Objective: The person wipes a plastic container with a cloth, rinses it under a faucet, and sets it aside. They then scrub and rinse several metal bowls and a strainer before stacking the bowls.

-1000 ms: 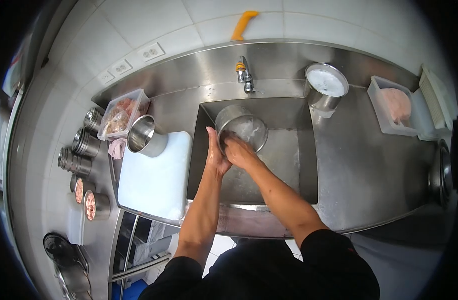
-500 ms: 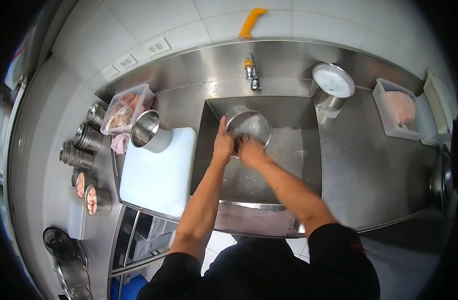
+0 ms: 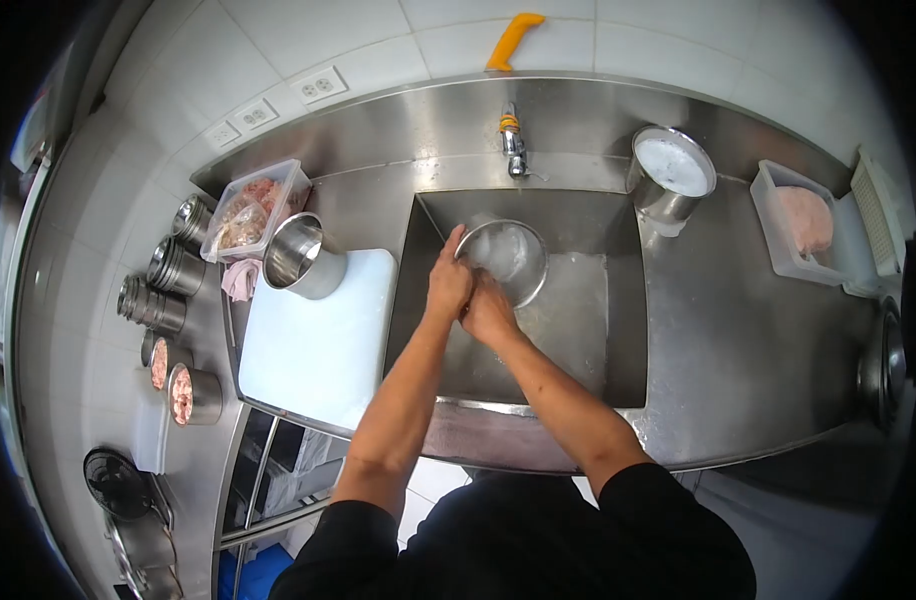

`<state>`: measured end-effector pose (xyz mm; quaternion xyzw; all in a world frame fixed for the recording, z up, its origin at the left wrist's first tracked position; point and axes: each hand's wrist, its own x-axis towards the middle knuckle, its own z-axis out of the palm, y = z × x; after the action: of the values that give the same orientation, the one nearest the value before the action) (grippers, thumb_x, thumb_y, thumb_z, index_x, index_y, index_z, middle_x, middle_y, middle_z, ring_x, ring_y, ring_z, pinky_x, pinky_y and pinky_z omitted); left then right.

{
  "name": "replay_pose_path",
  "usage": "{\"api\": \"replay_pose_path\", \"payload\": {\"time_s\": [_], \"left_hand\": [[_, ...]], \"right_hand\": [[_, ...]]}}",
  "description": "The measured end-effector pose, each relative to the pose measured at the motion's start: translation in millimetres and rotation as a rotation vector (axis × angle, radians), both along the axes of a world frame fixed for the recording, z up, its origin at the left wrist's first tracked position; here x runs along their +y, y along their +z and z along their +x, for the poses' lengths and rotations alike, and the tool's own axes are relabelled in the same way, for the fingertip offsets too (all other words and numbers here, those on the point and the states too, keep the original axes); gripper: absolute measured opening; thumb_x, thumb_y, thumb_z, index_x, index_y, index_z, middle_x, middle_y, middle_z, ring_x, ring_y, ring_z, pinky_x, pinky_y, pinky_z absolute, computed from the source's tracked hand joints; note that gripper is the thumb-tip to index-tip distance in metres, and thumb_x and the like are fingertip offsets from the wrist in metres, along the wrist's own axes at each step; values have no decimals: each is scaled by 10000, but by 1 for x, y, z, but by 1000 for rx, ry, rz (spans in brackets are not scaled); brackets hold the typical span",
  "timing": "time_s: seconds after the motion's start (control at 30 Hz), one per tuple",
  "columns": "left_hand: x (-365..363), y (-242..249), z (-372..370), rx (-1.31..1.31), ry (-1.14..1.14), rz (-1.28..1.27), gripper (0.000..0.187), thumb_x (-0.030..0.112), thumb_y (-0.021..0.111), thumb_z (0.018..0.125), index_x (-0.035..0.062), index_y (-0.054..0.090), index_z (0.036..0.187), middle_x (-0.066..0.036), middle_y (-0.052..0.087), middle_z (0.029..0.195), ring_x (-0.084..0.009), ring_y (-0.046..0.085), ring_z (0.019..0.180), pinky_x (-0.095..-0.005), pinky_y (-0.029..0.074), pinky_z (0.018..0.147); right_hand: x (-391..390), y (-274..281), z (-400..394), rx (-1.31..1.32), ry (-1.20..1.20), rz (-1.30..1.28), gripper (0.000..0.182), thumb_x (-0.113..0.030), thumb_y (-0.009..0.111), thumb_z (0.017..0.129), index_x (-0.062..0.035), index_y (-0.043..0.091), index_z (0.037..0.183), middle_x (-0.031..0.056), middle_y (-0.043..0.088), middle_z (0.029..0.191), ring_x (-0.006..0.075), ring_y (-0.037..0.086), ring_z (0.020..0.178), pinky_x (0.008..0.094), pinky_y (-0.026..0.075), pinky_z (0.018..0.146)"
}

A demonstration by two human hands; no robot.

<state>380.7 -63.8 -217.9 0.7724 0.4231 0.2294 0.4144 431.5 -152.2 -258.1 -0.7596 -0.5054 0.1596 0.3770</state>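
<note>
A round stainless steel container (image 3: 544, 268) is held tilted over the sink (image 3: 568, 345), its mouth towards me, with whitish, watery contents inside. My left hand (image 3: 446, 285) grips its left side, thumb up along the rim. My right hand (image 3: 489, 312) is at the near part of the rim, beside the left; its fingers reach to the inside and are mostly hidden. Behind the sink stands a chrome faucet (image 3: 514, 145) with a yellow band.
Right of the sink is a steel container with white foam (image 3: 673, 168), then a plastic tub with a pale pink mass (image 3: 804, 218). On the left lie a white cutting board (image 3: 318, 345), a steel container (image 3: 318, 268) and a tub of bagged meat (image 3: 253, 215). Steel canisters (image 3: 175, 270) line the left.
My right hand has drawn back from inside the container towards its near rim, closer to my left hand. The container's mouth shows more fully. The view has shifted slightly.
</note>
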Motion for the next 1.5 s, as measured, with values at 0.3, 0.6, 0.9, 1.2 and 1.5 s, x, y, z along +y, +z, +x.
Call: {"api": "replay_pose_path", "payload": {"time_s": [0.3,0.6,0.9,1.2,1.5], "left_hand": [[16,41,4,270,-51,118,568,97,487,799,232,543,1348,-241,636,1142,-391,612,1079,-442,463,967],[22,42,15,184,-323,375,501,15,498,747,154,662,1199,-221,656,1084,-391,620,1015,-420,489,900],[0,24,36,303,-345,307,508,1,498,714,180,704,1142,-241,657,1010,-395,631,959,-425,503,879],[1,-36,20,-138,96,-328,484,-13,452,790,36,651,1227,-83,716,1010,-217,669,932,-295,501,852],[-14,10,-32,98,-600,-271,374,359,592,962,42,630,1156,-94,495,1331,-232,402,1293,-381,239,1117]], "right_hand": [[-27,13,48,-514,293,-48,259,-111,571,831,-110,669,1071,165,631,1045,350,608,960,510,437,952],[-53,6,16,-454,244,152,349,-82,594,817,-97,635,1163,163,536,1301,330,514,1152,515,320,1062],[-65,2,15,-484,212,-312,370,-198,602,871,-91,603,1226,178,580,1248,332,523,1203,554,340,1045],[-40,6,13,27,143,-232,319,-104,617,822,-27,584,1129,191,663,1066,382,628,1001,473,495,849],[-71,81,102,-23,258,-197,306,-421,675,818,-134,714,920,131,700,871,348,659,846,435,503,766]]}}
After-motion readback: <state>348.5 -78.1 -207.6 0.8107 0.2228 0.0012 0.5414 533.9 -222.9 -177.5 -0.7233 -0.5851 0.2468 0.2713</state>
